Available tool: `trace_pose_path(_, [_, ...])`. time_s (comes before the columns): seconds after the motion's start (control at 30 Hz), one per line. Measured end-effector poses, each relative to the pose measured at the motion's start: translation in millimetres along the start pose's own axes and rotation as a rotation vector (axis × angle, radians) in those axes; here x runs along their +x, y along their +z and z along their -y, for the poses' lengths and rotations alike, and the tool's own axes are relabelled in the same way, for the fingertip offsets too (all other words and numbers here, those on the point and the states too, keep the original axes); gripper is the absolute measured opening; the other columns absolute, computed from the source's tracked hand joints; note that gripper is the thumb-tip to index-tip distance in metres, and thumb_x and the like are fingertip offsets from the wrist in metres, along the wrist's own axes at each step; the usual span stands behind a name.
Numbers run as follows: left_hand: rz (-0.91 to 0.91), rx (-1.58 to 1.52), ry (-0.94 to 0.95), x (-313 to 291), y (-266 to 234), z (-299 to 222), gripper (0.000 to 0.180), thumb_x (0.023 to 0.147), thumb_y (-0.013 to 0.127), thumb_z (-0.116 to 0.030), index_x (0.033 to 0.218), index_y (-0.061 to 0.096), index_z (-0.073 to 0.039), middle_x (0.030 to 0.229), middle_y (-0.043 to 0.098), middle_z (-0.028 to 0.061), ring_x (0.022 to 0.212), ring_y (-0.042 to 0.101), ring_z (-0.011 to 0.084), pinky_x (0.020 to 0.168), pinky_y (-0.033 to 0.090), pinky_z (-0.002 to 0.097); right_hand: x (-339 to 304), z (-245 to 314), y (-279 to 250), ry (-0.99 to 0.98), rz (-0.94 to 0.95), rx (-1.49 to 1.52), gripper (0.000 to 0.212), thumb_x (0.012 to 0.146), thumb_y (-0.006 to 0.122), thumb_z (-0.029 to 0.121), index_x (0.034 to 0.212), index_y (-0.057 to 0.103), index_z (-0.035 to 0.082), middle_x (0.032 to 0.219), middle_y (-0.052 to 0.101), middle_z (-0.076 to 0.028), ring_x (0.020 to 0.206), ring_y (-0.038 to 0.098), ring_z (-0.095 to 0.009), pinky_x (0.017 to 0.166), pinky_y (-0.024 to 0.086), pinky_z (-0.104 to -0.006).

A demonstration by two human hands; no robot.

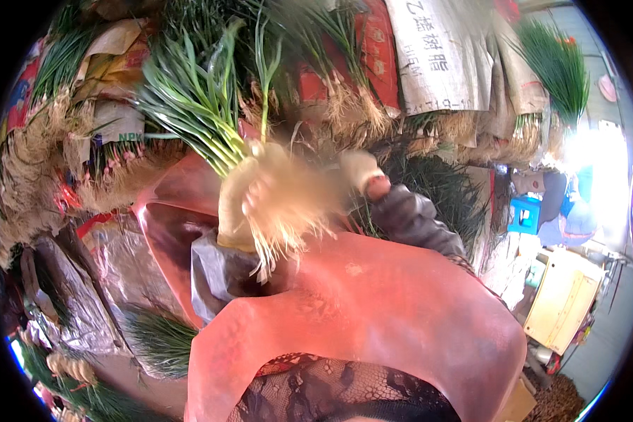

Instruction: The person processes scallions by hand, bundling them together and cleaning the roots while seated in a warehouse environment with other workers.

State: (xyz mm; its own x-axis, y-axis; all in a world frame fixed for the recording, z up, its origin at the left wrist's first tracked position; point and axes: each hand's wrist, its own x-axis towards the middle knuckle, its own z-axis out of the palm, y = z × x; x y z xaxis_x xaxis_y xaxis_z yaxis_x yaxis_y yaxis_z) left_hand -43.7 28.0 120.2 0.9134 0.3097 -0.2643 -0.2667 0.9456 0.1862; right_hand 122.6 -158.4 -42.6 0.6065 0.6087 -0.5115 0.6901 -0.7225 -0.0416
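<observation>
One bunch of green leafy plants point(214, 130) is held by the left hand point(250, 197) in its pale glove, between 9 and 10 o'clock from the centre of the view; the fingers are curled round the lower stems, with bare fingertips showing. The leaves are fanned out toward 11 o'clock from that hand, and the pale roots point(281, 243) are hung toward 5 o'clock. A single stalk point(264, 105) is seen upright above the glove, toward 12 o'clock. The right hand point(361, 170), also gloved, is placed between 1 and 2 o'clock, near the root side of the bunch, but its fingers are lost in a brownish blur, so whether they are spread, pressed together or pinching something cannot be told. A reddish plastic apron point(373, 281) is spread across the lap, from the centre down to 6 o'clock. Beyond the hands, more rooted bunches are piled from 9 to 1 o'clock, partly covered by a red sack point(378, 60) and a whitish sack point(436, 56). A blue stool point(523, 214) is seen at 3 o'clock, and a pale yellow board point(564, 299) is propped at 4 o'clock.
</observation>
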Motion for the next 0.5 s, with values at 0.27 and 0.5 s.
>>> trace_pose_path(0.27, [0.023, -0.257, -0.325, 28.9, -60.0, 10.0, 0.027, 0.089, 0.061, -0.016, 0.113, 0.057, -0.004, 0.099, 0.062, 0.0084, 0.099, 0.06, 0.0258, 0.088, 0.052, 0.0391, 55.1, 29.9, -124.1, -0.088, -0.903, 0.016, 0.035, 0.083, 0.061, 0.041, 0.084, 0.069, 0.007, 0.077, 0.068, -0.013, 0.074, 0.065, -0.032, 0.066, 0.049, -0.0461])
trace_pose_path(0.5, [-0.022, -0.018, -0.413, 46.5, -43.0, 8.4, 0.038, 0.088, 0.058, -0.015, 0.119, 0.055, 0.006, 0.102, 0.063, 0.0135, 0.099, 0.06, 0.0216, 0.09, 0.049, 0.0361, 49.9, 33.3, -107.8, -0.33, -0.438, 0.539, 0.021, 0.079, 0.065, 0.031, 0.082, 0.07, 0.011, 0.077, 0.068, -0.008, 0.073, 0.065, -0.027, 0.066, 0.049, -0.0387])
